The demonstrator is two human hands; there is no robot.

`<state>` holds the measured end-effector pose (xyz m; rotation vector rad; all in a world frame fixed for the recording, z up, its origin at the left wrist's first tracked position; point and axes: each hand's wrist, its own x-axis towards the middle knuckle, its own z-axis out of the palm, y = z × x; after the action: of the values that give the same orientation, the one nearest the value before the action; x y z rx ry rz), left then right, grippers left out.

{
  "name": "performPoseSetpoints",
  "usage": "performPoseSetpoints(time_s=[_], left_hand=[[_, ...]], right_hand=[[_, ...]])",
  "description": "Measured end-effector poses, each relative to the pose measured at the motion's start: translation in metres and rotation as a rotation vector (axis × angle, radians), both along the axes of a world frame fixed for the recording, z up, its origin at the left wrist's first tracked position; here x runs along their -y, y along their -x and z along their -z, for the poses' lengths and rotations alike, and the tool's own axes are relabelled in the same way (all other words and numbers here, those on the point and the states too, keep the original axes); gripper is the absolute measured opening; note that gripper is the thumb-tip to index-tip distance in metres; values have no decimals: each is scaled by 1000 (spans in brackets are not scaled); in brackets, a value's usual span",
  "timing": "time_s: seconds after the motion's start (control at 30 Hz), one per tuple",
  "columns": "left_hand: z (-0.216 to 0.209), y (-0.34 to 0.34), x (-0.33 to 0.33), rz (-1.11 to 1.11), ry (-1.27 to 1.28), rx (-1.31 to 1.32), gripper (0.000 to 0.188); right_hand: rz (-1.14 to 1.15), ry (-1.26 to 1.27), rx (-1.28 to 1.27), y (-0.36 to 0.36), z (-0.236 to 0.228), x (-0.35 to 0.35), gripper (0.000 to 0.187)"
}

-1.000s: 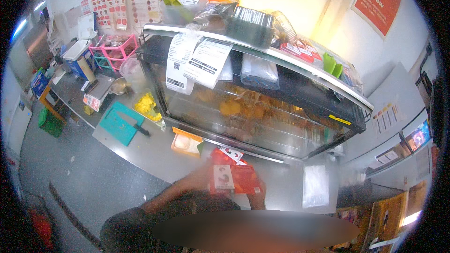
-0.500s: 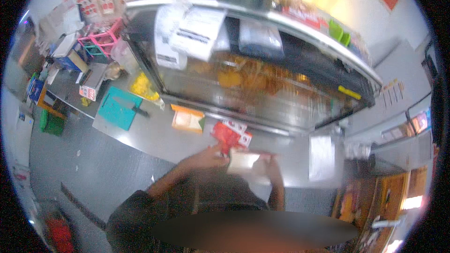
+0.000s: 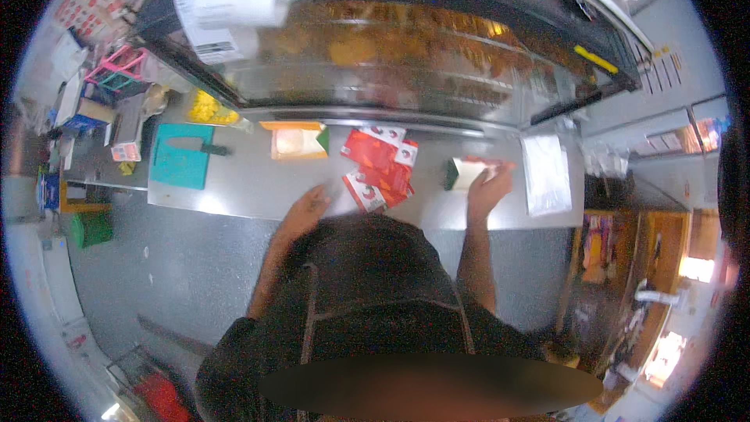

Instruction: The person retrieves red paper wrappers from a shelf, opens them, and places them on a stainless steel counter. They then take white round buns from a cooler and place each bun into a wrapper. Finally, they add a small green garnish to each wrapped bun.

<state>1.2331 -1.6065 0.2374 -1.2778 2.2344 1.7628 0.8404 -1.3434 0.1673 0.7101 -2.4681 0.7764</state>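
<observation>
My right hand [image 3: 491, 191] is closed on the right side of a small open carton [image 3: 467, 175] with a cream inside and a dark green end, over the steel counter. My left hand [image 3: 307, 212] is at the counter's near edge, beside several red and white flat packets [image 3: 379, 152] that overlap one another. A pale blur lies by its fingertips, and I cannot make out whether the fingers hold anything. Farther left, a similar orange carton [image 3: 299, 142] with a cream inside and a green end stands on the counter.
A teal cutting board [image 3: 181, 172] with a knife [image 3: 207, 147] lies left, near yellow pieces [image 3: 211, 108] in a bag. A glass display case [image 3: 375, 70] runs behind the counter [image 3: 250, 180]. White sheets in clear plastic [image 3: 547, 176] lie right.
My right hand has moved right with the carton, away from the red packets. My left hand has drawn back to the left of them. The view has tipped down.
</observation>
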Motion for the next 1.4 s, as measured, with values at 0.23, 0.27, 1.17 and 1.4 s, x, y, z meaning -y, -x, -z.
performPoseSetpoints(time_s=[0.23,0.27,1.17,1.4], left_hand=[[28,8,3,219,3,-48,67],[31,9,4,278,84,-35,66],[-6,80,2,-116,-114,-686,46],[-41,95,-18,-95,34,-541,56]], right_hand=[[-761,-417,372,-125,48,145,90],[-757,-492,377,-129,57,154,95],[-655,-48,308,-156,-140,126,113],[-588,153,591,-176,-124,126,150]])
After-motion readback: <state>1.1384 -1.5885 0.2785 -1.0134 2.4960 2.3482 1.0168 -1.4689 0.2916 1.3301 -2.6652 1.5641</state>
